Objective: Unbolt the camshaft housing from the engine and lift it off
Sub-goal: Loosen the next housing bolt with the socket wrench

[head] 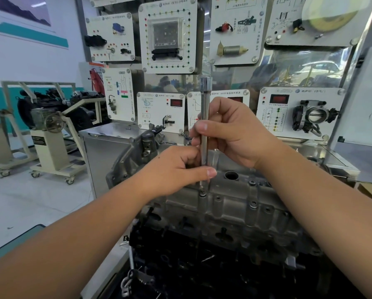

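Both hands (202,147) grip extension bar (204,117) on housing bolt (202,193)

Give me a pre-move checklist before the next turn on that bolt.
1. Right hand grips the extension bar: ok.
2. Left hand pinches the bar's lower end: ok.
3. Bar upright over the bolt: ok.
4. Tip seated in the bolt head: cannot tell, the left thumb hides most of the joint.
5. Ratchet on the bar's top end: not ok, the top is bare.
6. Other bolts out of the housing: not ok, at least one looks still in place.
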Demonstrator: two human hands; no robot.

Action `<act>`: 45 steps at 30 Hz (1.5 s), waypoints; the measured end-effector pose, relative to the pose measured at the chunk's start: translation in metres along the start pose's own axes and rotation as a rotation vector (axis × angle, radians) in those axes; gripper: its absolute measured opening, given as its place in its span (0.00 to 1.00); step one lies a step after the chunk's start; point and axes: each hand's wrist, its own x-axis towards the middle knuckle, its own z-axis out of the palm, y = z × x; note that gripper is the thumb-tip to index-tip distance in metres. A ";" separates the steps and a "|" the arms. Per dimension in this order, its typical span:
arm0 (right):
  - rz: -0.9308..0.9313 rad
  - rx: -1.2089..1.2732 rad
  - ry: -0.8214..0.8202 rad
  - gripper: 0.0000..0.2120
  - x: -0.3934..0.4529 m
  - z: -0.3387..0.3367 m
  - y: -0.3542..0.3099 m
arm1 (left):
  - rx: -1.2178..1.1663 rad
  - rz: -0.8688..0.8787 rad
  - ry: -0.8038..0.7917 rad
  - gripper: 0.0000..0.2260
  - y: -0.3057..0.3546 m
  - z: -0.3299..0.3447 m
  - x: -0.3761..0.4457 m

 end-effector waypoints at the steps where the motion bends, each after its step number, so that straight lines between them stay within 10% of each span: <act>1: 0.003 0.005 -0.010 0.08 0.000 -0.001 -0.001 | -0.043 -0.009 -0.039 0.17 0.000 -0.001 0.000; 8: 0.074 0.082 -0.103 0.08 0.000 -0.002 -0.004 | -0.191 -0.005 -0.111 0.02 0.001 -0.005 0.002; 17: -0.004 -0.006 -0.065 0.13 -0.002 0.002 -0.003 | -0.018 0.032 -0.008 0.19 -0.001 0.000 0.000; 23: 0.068 0.078 -0.103 0.10 0.000 -0.001 -0.004 | -0.179 -0.018 -0.081 0.04 0.001 -0.004 0.000; 32: 0.012 -0.011 -0.013 0.13 -0.002 0.004 -0.003 | -0.077 0.020 0.052 0.21 0.000 0.002 -0.002; 37: 0.014 -0.004 -0.066 0.10 0.000 -0.001 -0.002 | -0.285 -0.016 -0.045 0.05 -0.003 -0.004 -0.001; 45: 0.046 -0.053 -0.079 0.08 -0.002 0.000 -0.002 | -0.146 0.025 0.000 0.11 -0.002 0.001 -0.001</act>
